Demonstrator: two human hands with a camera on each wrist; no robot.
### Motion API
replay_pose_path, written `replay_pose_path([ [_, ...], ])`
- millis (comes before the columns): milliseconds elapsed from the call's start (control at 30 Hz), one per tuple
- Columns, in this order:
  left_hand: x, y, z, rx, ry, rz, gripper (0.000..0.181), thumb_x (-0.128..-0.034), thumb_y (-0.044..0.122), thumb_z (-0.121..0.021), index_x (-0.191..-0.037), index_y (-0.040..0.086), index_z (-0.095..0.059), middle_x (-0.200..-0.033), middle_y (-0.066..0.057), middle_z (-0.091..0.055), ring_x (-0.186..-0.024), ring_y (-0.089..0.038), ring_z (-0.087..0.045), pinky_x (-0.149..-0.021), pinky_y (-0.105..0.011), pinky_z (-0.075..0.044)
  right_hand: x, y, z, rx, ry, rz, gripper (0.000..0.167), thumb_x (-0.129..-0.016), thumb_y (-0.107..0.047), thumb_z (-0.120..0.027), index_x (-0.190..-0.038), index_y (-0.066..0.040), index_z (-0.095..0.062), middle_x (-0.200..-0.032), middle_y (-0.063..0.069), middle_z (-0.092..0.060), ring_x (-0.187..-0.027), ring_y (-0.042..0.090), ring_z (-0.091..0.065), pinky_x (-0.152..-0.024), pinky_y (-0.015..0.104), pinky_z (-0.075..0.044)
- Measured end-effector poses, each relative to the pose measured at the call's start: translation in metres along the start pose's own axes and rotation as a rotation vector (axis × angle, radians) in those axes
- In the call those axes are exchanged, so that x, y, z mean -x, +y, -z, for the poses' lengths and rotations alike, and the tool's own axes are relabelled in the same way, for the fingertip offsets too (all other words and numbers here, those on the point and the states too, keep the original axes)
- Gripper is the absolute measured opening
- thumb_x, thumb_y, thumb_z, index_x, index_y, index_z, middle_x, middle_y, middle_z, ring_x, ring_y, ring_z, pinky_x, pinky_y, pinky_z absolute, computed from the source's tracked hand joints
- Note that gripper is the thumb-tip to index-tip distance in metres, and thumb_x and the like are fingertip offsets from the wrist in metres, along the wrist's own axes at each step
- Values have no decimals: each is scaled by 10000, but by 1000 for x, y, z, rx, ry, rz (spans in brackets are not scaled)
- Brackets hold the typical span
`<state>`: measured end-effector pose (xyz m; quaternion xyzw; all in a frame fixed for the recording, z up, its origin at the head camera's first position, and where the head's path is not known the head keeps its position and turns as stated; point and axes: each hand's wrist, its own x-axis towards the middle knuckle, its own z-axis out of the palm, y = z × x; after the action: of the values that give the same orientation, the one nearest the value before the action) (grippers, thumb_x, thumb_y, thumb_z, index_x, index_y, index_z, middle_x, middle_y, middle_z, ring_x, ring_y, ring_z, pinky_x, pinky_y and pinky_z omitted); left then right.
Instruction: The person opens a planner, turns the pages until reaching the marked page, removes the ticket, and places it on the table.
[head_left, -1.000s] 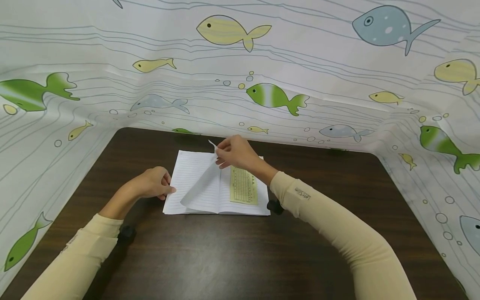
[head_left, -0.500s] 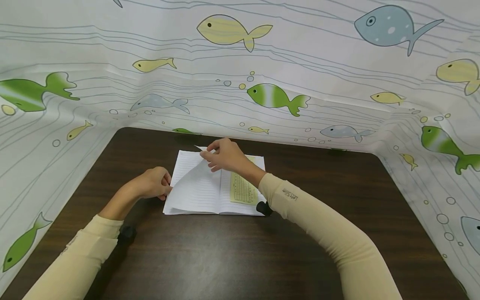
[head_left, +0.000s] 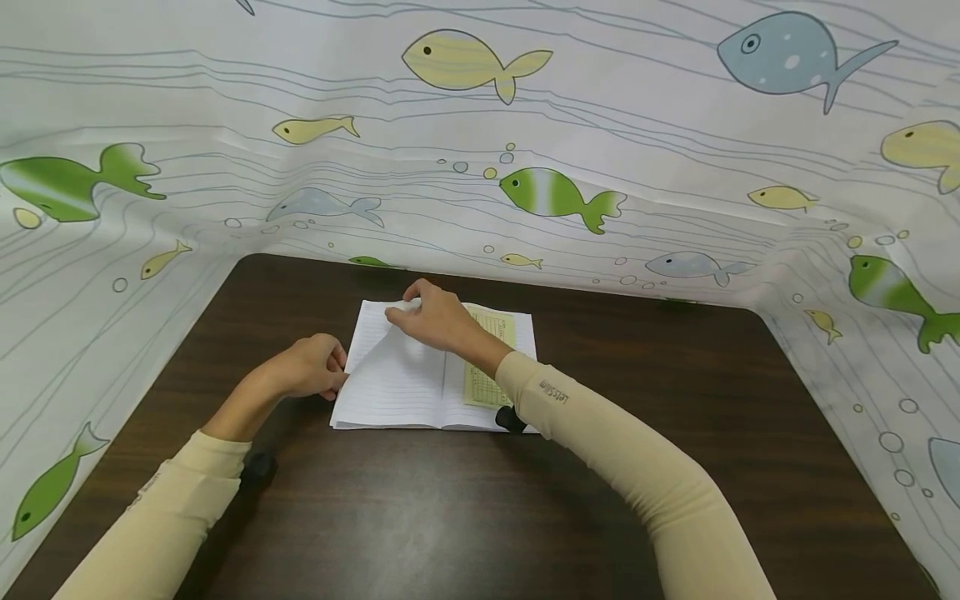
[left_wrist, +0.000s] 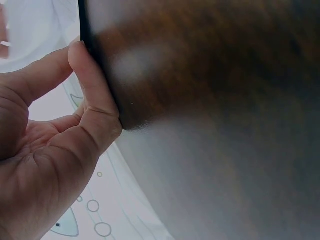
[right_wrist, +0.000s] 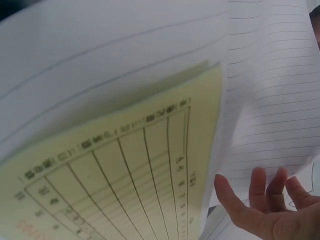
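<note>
An open lined notebook (head_left: 397,408) lies toward the back of the dark table. Its left edge is pinched by my left hand (head_left: 303,367), seen close in the left wrist view with thumb and index fingertips meeting at the edge. My right hand (head_left: 435,321) is above the notebook's top, touching a raised page (head_left: 386,371) that curves over the left half. In the right wrist view the thumb and fingers stand apart at that lined page's (right_wrist: 280,90) edge. A yellow printed slip (right_wrist: 115,175) lies on the right half, partly covered by the right forearm in the head view.
Dark wooden tabletop (head_left: 420,517) surrounds the notebook. Behind it and at both sides rises a white sheet (head_left: 675,167) printed with fish. A black knob-like piece (head_left: 510,418) shows beneath the right wrist, another (head_left: 258,468) beside the left wrist.
My right hand has moved left, carrying the raised page over the notebook's left half. Its thumb and fingers have spread. The left hand has stayed at the left edge.
</note>
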<state>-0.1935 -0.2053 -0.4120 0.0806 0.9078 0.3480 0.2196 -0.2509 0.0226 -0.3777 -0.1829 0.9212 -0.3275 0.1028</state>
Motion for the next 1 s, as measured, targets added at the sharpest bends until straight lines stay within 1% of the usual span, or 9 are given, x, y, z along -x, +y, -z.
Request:
replay_pose_path([
  [267, 1, 2, 0, -12, -5, 26, 191, -1005, 26, -679, -1063, -90, -539, -904, -169, -656, -723, -189, -712, -689, -337, -634, -1, 2, -16, 50, -46, -21, 606, -1025, -547, -612, -1472, -142, -552, -1465, 209, -495, -1221, 280, -593, -971, 432, -565],
  [400, 0, 1, 0, -13, -2, 21, 198, -997, 29, -682, -1065, -89, -538, -895, -159, -655, -715, -180, -708, -683, -332, -631, -2, 4, -23, 83, -75, -9, 648, -1037, -555, -587, -1530, -141, -514, -1503, 214, -464, -1349, 297, -556, -1008, 441, -565],
  [533, -1, 0, 0, -16, -1, 11, 176, -980, 9, -664, -1061, -88, -541, -879, -152, -657, -710, -179, -706, -678, -332, -630, -4, 4, -26, 145, -113, 24, 672, -1058, -544, -548, -1582, -126, -492, -1555, 217, -500, -1473, 301, -480, -1110, 456, -533],
  [633, -1, 0, -1, -17, 0, 12, 158, -971, -5, -647, -1056, -85, -540, -877, -149, -657, -713, -181, -706, -676, -333, -630, -4, 4, -28, 247, -165, 69, 664, -1070, -512, -534, -1590, -101, -501, -1564, 195, -557, -1510, 323, -458, -1201, 452, -467],
  [733, -1, 1, -1, -21, 1, 9, 141, -975, -3, -640, -1042, -78, -541, -869, -142, -656, -708, -176, -706, -670, -325, -624, -3, 4, -29, 393, -234, 104, 640, -1062, -458, -598, -1589, -106, -513, -1598, 183, -535, -1523, 351, -435, -1251, 443, -411],
  [800, -1, 1, -1, -21, 3, 5, 137, -979, 1, -638, -1034, -76, -539, -865, -139, -654, -705, -173, -705, -668, -323, -625, -2, 3, -29, 499, -281, 116, 661, -1047, -449, -652, -1606, -134, -495, -1640, 173, -480, -1533, 356, -413, -1246, 448, -423],
  [867, 0, 1, -1, -21, 5, 1, 142, -982, 6, -639, -1031, -79, -537, -868, -146, -654, -702, -177, -709, -669, -327, -627, -1, 3, -29, 573, -320, 121, 709, -1027, -459, -696, -1629, -167, -462, -1680, 165, -415, -1546, 355, -386, -1218, 467, -464],
  [933, 0, 1, 0, -16, 6, -1, 151, -994, 12, -632, -1042, -93, -535, -887, -163, -647, -710, -189, -715, -676, -339, -635, 0, 3, -30, 625, -341, 125, 750, -1018, -485, -707, -1646, -186, -428, -1703, 154, -377, -1559, 350, -370, -1186, 492, -502],
  [1000, 0, 1, 0, -2, 2, 0, 162, -1028, 27, -598, -1071, -118, -542, -910, -186, -643, -733, -203, -716, -689, -352, -650, 0, 3, -30, 644, -349, 124, 763, -1017, -502, -703, -1654, -198, -412, -1714, 142, -362, -1566, 343, -364, -1169, 502, -519],
])
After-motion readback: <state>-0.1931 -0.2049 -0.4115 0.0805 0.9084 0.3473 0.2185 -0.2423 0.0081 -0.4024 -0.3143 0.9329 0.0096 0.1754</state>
